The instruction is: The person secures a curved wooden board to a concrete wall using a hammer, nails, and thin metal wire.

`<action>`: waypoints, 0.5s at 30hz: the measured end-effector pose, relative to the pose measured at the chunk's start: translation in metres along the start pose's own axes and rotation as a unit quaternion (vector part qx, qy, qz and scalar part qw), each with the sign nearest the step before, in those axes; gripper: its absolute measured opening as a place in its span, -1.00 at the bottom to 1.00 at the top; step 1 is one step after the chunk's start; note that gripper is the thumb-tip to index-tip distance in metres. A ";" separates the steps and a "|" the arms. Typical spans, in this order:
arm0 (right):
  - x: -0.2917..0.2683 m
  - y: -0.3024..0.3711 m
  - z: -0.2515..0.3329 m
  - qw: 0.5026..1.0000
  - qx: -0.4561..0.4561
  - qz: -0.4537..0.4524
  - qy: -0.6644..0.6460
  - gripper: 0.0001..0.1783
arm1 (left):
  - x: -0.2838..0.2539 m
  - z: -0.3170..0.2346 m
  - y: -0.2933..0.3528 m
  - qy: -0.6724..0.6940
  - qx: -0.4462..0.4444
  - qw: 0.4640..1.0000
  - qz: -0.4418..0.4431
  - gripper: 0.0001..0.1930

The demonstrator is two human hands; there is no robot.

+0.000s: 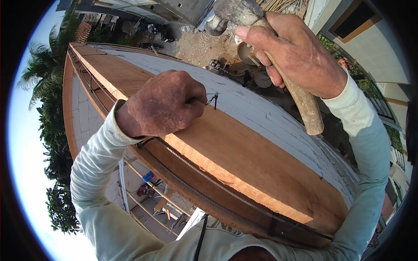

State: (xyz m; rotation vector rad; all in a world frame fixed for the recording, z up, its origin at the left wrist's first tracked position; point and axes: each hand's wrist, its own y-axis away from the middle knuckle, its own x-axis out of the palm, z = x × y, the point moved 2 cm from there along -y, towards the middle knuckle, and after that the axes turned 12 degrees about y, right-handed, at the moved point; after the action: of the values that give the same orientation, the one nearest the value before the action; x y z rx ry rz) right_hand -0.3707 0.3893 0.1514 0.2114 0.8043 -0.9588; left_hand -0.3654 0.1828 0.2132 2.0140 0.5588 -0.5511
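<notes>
In my raised right hand [300, 54] is a hammer with a thick wooden handle [307, 104]; my fingers wrap the handle close below its worn grey head [238, 11]. My left hand [167, 104] is a closed fist resting over the wooden board [252, 152]. From its fingertips a thin dark wire [210, 100] runs to a nail [216, 102] standing up at the board's far edge. The fist hides the rest of the wire. The hammer head is above and apart from the nail.
Steel rebars [191, 163] run in the gap between the near board [174, 185] and the far one. A pale block wall [261, 113] lies beyond. Well below are bamboo poles [150, 187] on the near side and rubble ground [200, 48] on the far side.
</notes>
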 end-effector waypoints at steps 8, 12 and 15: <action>0.045 0.020 -0.014 0.949 -0.199 -0.070 0.236 -0.65 | 0.003 0.000 -0.004 -0.053 0.042 0.997 -0.031 -0.82; -0.002 -0.002 0.005 0.949 0.228 0.041 -0.211 -0.59 | 0.002 -0.007 0.003 -0.060 -0.016 0.995 -0.072 -0.86; 0.043 0.005 -0.008 0.984 -0.095 -0.015 0.149 -0.58 | 0.004 -0.015 0.001 -0.111 -0.001 0.989 -0.100 -0.78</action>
State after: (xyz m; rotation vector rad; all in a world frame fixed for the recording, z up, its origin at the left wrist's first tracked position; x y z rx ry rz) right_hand -0.3567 0.3680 0.1151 0.1799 1.1707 -0.8837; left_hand -0.3594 0.1957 0.2182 1.8750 0.6273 -0.8834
